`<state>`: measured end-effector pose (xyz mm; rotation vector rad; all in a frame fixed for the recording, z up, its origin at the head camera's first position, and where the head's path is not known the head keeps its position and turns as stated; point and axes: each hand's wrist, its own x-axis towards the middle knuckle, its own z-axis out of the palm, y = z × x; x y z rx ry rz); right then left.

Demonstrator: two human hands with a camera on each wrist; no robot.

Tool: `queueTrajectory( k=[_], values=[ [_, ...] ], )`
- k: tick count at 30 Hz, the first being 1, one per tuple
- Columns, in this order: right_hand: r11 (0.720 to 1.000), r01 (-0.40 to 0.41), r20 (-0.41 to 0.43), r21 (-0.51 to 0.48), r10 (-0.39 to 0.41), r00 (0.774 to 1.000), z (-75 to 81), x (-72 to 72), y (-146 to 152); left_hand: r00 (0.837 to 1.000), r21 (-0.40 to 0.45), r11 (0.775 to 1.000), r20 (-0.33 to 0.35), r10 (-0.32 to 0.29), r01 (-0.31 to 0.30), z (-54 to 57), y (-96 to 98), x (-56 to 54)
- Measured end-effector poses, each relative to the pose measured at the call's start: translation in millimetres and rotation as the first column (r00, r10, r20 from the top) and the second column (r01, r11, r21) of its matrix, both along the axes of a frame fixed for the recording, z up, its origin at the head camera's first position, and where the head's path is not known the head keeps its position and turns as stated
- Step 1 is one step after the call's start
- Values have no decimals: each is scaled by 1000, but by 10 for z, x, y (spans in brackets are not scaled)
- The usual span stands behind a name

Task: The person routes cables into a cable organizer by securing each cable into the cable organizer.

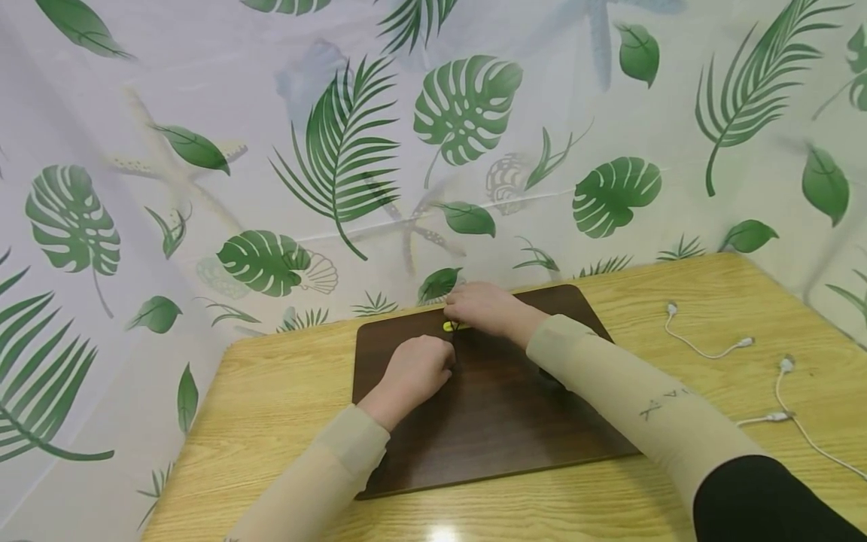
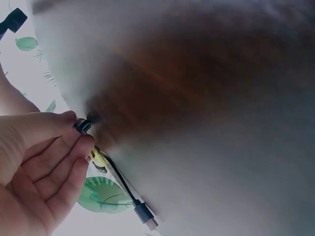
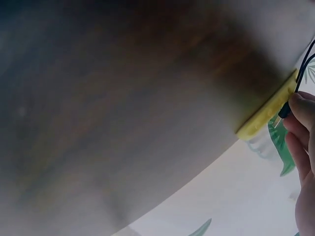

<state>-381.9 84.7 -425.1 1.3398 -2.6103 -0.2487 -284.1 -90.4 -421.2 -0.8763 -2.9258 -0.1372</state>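
Note:
Above the dark brown board (image 1: pixel 501 421), both hands work with a short black cable. The left hand (image 1: pixel 418 369) pinches a small black connector (image 2: pixel 82 126) between thumb and fingertips, the other fingers loosely bent. A black cable with a metal-tipped plug (image 2: pixel 144 214) hangs beyond that hand. Toward the board's far edge, the right hand (image 1: pixel 489 307) pinches the black cable near a plug (image 3: pixel 283 110). Next to the fingers is a yellow piece (image 3: pixel 266 110), also visible between the hands in the head view; what it is I cannot tell. Fingers hide part of the cable.
White cables with plugs (image 1: pixel 745 342) lie on the right of the wood-grain table (image 1: pixel 284 406). A white sheet with a leaf print (image 1: pixel 528 248) hangs behind the table. Something dark sits partly under the right forearm on the board.

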Motion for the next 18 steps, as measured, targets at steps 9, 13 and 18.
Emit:
queueTrajectory(
  k=[9,13,18],
  values=[
    [978,75,69,-195,-62,996,-47,12,77,1000,24,1000,26,5,-5,21,10,3],
    [969,111,86,-221,-95,992,-75,6,95,1000,26,1000,21,1,-1,12,17,-6],
    [964,137,111,-226,-114,987,-90,8,103,1000,19,1000,13,-5,5,-6,20,-16]
  ],
)
